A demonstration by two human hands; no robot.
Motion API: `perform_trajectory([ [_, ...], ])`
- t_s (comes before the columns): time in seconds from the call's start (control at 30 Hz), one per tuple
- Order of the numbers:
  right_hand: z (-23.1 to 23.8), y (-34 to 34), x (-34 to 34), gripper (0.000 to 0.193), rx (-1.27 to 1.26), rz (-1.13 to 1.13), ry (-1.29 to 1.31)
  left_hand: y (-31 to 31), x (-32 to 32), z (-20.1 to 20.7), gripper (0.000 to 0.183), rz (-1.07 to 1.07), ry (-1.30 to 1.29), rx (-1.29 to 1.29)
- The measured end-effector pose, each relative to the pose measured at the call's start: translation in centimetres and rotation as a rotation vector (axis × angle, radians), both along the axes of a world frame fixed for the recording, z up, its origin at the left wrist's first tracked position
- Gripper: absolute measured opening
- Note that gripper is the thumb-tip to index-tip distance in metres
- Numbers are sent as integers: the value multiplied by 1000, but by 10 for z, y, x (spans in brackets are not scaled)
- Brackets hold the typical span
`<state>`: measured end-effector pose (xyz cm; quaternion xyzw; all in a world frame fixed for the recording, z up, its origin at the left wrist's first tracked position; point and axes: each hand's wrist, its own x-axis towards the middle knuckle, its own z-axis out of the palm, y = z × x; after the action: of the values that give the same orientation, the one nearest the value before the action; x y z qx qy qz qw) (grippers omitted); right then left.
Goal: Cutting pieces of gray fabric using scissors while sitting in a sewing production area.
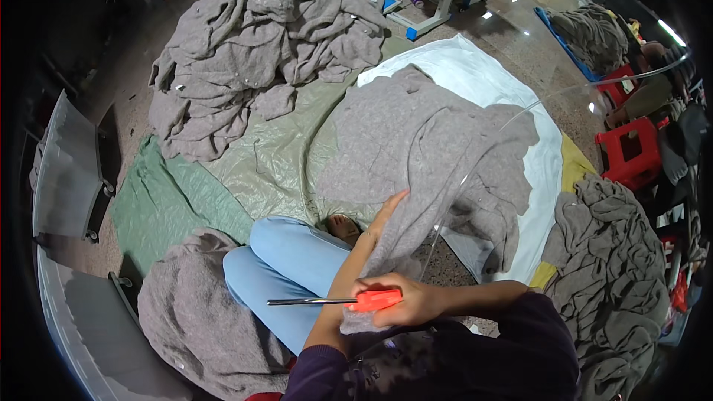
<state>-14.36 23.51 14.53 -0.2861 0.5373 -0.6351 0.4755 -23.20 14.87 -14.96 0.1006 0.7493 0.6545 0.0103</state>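
Observation:
In my right hand [413, 303] is an air blow gun [377, 300] with an orange-red body; its long metal nozzle points left, across my left forearm. A clear hose [600, 83] arcs down from the upper right toward that hand. A grey knitted garment [386, 145] spreads from my lap over the sheets in front of me. My left hand [383, 217] holds the garment at a long fold, with one finger stretched along the cloth and the others mostly hidden by it.
A large heap of grey knitwear [275, 37] lies far left, more [204, 312] beside my left leg, and a darker pile [609, 260] at right. White sheet [546, 156] and green sheet [171, 200] cover the floor. Red stools [631, 152] and wheeled grey bins [67, 171] flank me.

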Motion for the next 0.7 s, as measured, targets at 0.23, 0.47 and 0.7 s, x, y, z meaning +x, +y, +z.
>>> perform_trajectory([
  [0.23,14,18,-22,48,-15,-50,94,-78,-21,38,23,892,-4,-445],
  [0.47,94,49,-110,38,216,-715,540,-348,9,317,29,1372,784,-497],
  [0.7,122,98,-149,40,-76,-908,760,-286,138,420,39,1136,949,-1026],
])
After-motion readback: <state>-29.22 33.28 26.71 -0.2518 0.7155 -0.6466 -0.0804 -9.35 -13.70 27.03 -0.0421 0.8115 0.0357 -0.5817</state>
